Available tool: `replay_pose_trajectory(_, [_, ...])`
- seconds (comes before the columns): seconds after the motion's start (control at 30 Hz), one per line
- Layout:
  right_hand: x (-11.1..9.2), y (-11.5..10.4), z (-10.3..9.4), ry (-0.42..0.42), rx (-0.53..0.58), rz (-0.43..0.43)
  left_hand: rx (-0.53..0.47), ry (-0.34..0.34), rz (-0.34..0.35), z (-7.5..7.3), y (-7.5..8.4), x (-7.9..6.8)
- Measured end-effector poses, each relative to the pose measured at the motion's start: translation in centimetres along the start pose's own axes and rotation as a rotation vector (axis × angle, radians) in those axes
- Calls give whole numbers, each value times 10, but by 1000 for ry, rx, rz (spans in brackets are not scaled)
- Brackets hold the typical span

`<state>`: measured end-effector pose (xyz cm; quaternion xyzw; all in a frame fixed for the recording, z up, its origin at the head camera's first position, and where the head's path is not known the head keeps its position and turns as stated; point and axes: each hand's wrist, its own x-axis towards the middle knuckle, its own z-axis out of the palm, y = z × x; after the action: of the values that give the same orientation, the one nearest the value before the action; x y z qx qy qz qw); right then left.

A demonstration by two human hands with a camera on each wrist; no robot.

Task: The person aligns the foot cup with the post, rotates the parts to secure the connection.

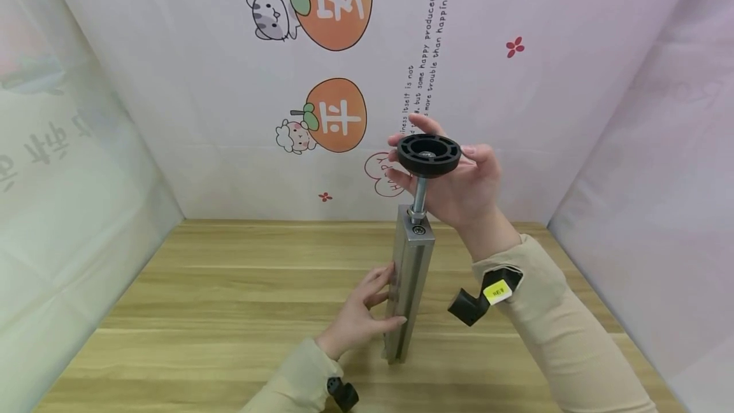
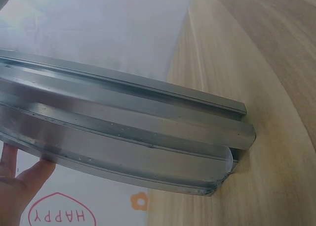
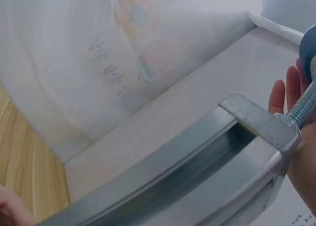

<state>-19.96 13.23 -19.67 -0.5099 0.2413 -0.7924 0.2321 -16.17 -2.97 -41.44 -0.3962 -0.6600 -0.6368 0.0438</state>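
Note:
A silver aluminium extrusion (image 1: 410, 292) stands nearly upright over the wooden table, its lower end at the tabletop. From its top end plate rises a threaded levelling foot (image 1: 429, 155), with a round black base uppermost and a nut low on its steel stud. My left hand (image 1: 358, 314) grips the extrusion's lower half, thumb on the near side and fingers behind. Around the black base is my right hand (image 1: 461, 187), its thumb at the right rim and its fingers extended behind and to the left. In the right wrist view, those fingers show beyond the threaded stud (image 3: 303, 105).
The wooden tabletop (image 1: 229, 298) lies below, enclosed by a printed white backdrop (image 1: 229, 113) and pale side sheets. A black camera mount (image 1: 470, 304) sticks out from the right wrist, and another (image 1: 343, 394) from the left.

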Motion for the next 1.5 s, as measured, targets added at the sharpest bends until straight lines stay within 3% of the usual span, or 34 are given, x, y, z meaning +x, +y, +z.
replay_pose_trajectory(0.43, [-2,-1,-3,-28,-36,-31,6,15,-28,2,3,-1])
replay_pose_trajectory(0.7, [-3,-2,-3,0,-101,-45,9,9,-26,1,3,-1])
replay_pose_trajectory(1.27, [-9,-9,-1,108,-413,-80,12,8,0,1,5,-1])
replay_pose_trajectory(1.5, [-11,-12,4,207,-514,-107,24,5,-3,1,4,-3])
